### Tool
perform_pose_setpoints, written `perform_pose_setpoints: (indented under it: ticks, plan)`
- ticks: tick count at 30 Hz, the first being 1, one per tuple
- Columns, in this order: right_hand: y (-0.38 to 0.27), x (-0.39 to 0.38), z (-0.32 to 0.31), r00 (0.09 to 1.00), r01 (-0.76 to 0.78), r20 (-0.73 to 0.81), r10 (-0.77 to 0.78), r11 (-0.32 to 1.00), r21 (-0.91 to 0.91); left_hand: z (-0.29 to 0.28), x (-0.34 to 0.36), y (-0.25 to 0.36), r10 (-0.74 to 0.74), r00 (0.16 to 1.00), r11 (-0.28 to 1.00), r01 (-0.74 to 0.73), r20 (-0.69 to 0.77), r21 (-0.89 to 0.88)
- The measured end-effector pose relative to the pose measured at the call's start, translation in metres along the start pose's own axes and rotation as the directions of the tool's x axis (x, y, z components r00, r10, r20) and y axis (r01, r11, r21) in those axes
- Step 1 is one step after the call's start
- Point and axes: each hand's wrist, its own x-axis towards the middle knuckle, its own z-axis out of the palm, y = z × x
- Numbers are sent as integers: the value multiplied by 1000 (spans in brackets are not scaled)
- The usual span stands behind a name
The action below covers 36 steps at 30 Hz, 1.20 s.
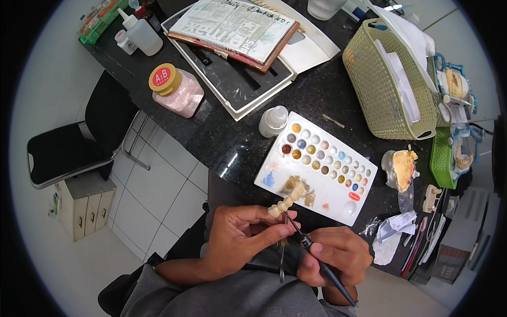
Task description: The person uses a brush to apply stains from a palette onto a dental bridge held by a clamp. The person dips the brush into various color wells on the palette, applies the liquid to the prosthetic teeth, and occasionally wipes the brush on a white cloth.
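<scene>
My left hand [237,240] has its fingers closed around a metal holder [282,261] that carries a row of cream tooth-shaped crowns [282,203]. My right hand [343,259] grips a black-handled brush [330,277], its thin tip at the underside of the crowns. Just beyond both hands lies a white palette [269,179] with many coloured wells and brown, blue and pink smears. The far end of the crowns overlaps the palette's brown smear in this view.
On the dark worktop [222,142] are a white bottle [273,124], pink powder jar [179,98], papers on a tray [235,108], plastic basket [364,79], dental cast [396,171], crumpled paper [385,248] and tools [417,245]. A black chair [68,158] stands at left.
</scene>
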Motion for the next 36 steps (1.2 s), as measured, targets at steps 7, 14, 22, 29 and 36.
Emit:
perform_pose_setpoints:
  ticks: [7,14,22,29,36]
  plan:
    - [-1,-1,-2,1000,-10,10,10,1000,-8,1,0,2,-29,1000,998,28,-1,-50]
    - [0,-1,0,1000,-26,-17,26,999,19,0,0,-1,-28,999,999,28,-20,-21]
    - [-2,1,-2,999,-40,-12,41,999,21,0,0,-2,-24,1000,1000,24,-17,-20]
    - [0,1,-1,999,-40,-10,40,998,44,1,-1,-2,-10,1000,1000,10,-17,-1]
    - [-1,2,-2,1000,-14,-2,14,999,52,1,-2,-3,-6,1000,1000,6,-19,6]
